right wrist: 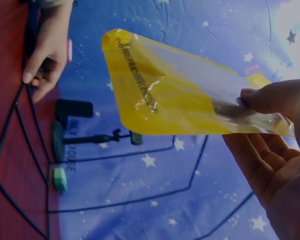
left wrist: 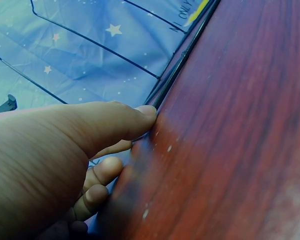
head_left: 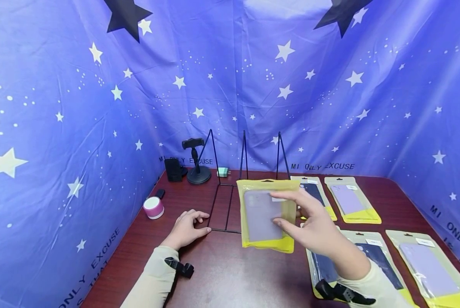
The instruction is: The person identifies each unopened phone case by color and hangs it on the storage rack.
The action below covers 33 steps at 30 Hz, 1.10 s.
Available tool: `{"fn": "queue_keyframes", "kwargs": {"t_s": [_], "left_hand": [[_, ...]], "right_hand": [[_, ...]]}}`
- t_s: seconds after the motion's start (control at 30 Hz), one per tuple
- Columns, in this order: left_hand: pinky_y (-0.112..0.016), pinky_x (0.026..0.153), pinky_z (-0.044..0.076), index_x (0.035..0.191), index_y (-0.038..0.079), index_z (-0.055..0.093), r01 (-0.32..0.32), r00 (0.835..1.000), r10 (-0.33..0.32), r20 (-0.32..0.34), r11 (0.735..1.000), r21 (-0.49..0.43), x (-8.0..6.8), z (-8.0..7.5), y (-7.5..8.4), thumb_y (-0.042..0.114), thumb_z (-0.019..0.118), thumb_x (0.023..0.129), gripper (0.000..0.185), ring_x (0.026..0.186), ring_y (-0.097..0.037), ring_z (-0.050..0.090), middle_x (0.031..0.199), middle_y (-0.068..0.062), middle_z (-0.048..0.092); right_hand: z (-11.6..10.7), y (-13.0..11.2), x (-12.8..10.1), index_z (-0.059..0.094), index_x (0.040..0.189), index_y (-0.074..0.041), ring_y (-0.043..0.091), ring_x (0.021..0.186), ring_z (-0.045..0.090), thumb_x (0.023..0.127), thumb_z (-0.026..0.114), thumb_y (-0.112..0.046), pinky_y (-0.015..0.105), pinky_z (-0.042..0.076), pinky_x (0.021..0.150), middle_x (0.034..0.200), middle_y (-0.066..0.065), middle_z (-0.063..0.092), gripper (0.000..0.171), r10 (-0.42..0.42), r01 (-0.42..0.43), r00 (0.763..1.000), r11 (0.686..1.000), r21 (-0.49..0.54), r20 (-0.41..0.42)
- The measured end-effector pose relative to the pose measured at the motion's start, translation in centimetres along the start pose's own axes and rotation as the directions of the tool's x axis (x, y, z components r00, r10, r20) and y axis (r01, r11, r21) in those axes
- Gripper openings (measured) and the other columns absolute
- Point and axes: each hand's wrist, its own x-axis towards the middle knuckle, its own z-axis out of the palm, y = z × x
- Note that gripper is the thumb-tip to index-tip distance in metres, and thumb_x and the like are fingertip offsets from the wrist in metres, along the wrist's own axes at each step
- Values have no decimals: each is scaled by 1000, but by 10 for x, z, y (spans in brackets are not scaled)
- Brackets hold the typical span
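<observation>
My right hand (head_left: 304, 216) holds up a yellow-edged clear packet (head_left: 267, 219) with a pale purple phone case inside, pinching its right edge between thumb and fingers above the table. In the right wrist view the packet (right wrist: 175, 95) shows its yellow back, with the right hand (right wrist: 270, 145) gripping one end. My left hand (head_left: 188, 229) rests on the dark red table (head_left: 222, 273), fingers loosely curled, thumb tip touching the base of a black wire rack (head_left: 226, 205). The left wrist view shows the thumb (left wrist: 115, 122) against the rack's wire (left wrist: 182, 62).
Several more packed phone cases (head_left: 353, 199) lie on the table's right side. At the back left stand a black phone holder (head_left: 196, 164), a small black box (head_left: 173, 170) and a green charger (head_left: 224, 172). A pink-and-white round speaker (head_left: 153, 207) sits at the left edge. Starry blue cloth surrounds the table.
</observation>
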Motion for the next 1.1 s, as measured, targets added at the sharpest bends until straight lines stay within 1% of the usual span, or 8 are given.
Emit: {"fn": "queue_keyframes", "kwargs": {"t_s": [0.13, 0.23, 0.33, 0.4, 0.5, 0.7, 0.9, 1.1], "left_hand": [[-44, 90, 38, 119, 25, 76, -4, 1000, 4, -11, 1000, 6, 1, 1, -1, 37, 90, 82, 41, 94, -13, 50, 92, 12, 57], [-44, 90, 38, 119, 26, 76, -2, 1000, 2, -9, 1000, 7, 1, 1, -1, 38, 90, 83, 41, 94, -13, 51, 92, 13, 57], [-44, 91, 38, 120, 26, 76, 2, 1000, -2, 0, 1000, 4, 1, 1, -1, 38, 89, 83, 41, 95, -13, 51, 93, 13, 57], [-44, 92, 38, 120, 26, 75, 5, 1000, -5, 6, 1000, 4, 1, 1, -1, 38, 89, 83, 41, 95, -13, 51, 94, 13, 57], [-44, 93, 38, 120, 26, 75, 7, 1000, -7, 8, 1000, 3, 0, 1, -2, 37, 89, 84, 41, 95, -14, 52, 94, 12, 58], [-44, 93, 38, 121, 26, 75, 4, 1000, -4, 7, 1000, 12, 1, 1, -2, 37, 89, 84, 41, 95, -14, 52, 93, 13, 57], [-43, 91, 38, 120, 26, 76, 8, 1000, -8, 8, 1000, 17, 1, 1, -3, 36, 89, 83, 40, 94, -14, 51, 93, 13, 57], [-43, 91, 38, 120, 27, 76, 10, 1000, -10, 5, 1000, 20, 1, 2, -4, 36, 89, 83, 40, 94, -13, 51, 93, 14, 57]], "right_hand": [[14, 5, 1, 64, 139, -6, 17, 82, 67, 79, 82, 18, 30, 59, 59, 122, 12, 61, 67, 7, -9, 1000, 999, 50, 29], [23, 9, 1, 62, 141, -7, 17, 79, 67, 82, 81, 15, 29, 57, 55, 122, 12, 59, 66, 35, -40, 998, 996, 80, 58], [30, 11, 2, 61, 143, -9, 14, 74, 65, 84, 81, 12, 27, 54, 51, 121, 10, 59, 66, 60, -67, 995, 995, 80, 78], [34, 13, 3, 60, 143, -10, 15, 74, 65, 84, 81, 11, 28, 54, 51, 121, 10, 58, 66, 66, -74, 994, 994, 82, 87], [37, 14, 5, 59, 144, -11, 16, 74, 67, 85, 81, 11, 29, 56, 52, 120, 11, 58, 67, 71, -78, 994, 993, 88, 89], [42, 17, 9, 56, 146, -9, 21, 76, 70, 85, 80, 12, 35, 60, 57, 124, 14, 59, 69, 81, -90, 993, 989, 117, 82], [45, 24, 12, 53, 148, -11, 23, 77, 71, 84, 81, 12, 35, 60, 58, 128, 11, 60, 73, 82, -89, 994, 992, 94, 76], [48, 26, 14, 50, 151, -13, 21, 75, 72, 85, 81, 12, 35, 60, 58, 125, 11, 60, 77, 81, -89, 993, 991, 100, 84]]}}
